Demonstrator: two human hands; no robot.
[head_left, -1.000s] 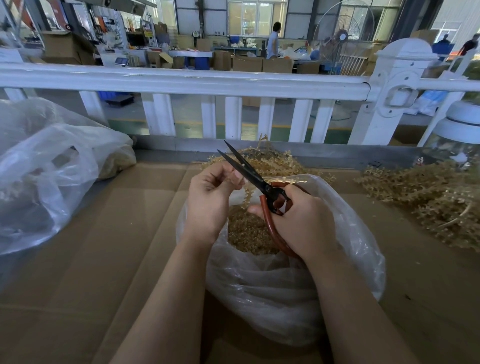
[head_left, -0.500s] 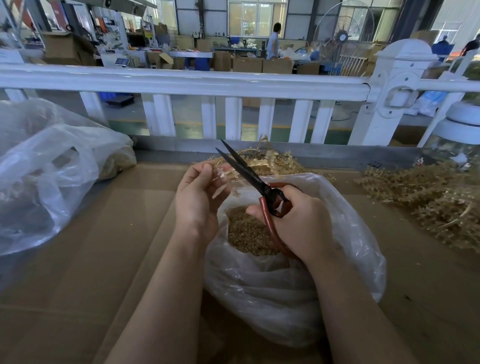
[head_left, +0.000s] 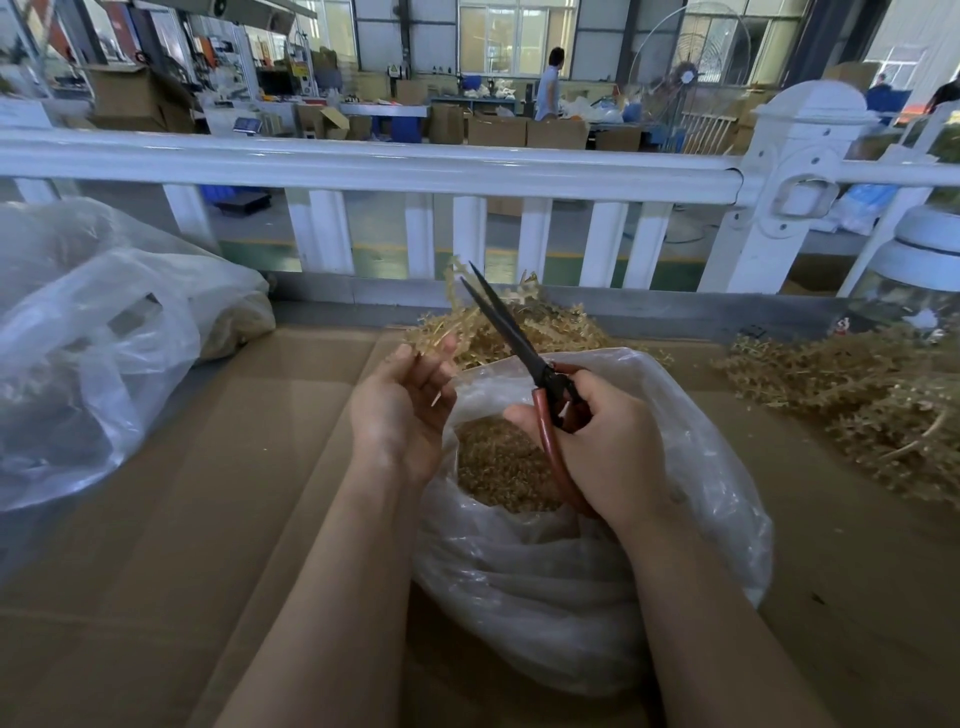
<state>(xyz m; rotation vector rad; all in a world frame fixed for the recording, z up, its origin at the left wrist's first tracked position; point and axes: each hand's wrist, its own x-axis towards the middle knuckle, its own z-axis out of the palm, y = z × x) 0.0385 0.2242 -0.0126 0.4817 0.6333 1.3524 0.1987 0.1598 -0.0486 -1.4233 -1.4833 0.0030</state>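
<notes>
Your right hand (head_left: 613, 441) was curled round the red handles of a pair of black-bladed scissors (head_left: 514, 338). The blades were nearly closed and pointed up and away to the left. The scissors were held above the open mouth of a clear plastic bag (head_left: 571, 597) that sat on the cardboard-covered desk (head_left: 182, 519) directly in front of you. Your left hand (head_left: 400, 410) was raised just left of the bag's mouth, relaxed and unclenched with the fingers loosely extended. A small pale stub showed against the fingers, and their tips were near the sprigs behind. The hand was apart from the blades. The bag held a mound of fine golden cuttings (head_left: 498, 467), visible between your two hands. A heap of golden artificial sprigs (head_left: 550, 332) lay just behind the bag, partly hidden by the scissors. A second, larger heap of sprigs (head_left: 857, 405) lay well to the right on the desk. A large crumpled plastic bag (head_left: 104, 338) sat at the left edge of the desk. A white railing (head_left: 363, 166) ran along the far side of the desk. A glass jar with a white lid (head_left: 930, 270) stood at the far right, partly out of frame.
</notes>
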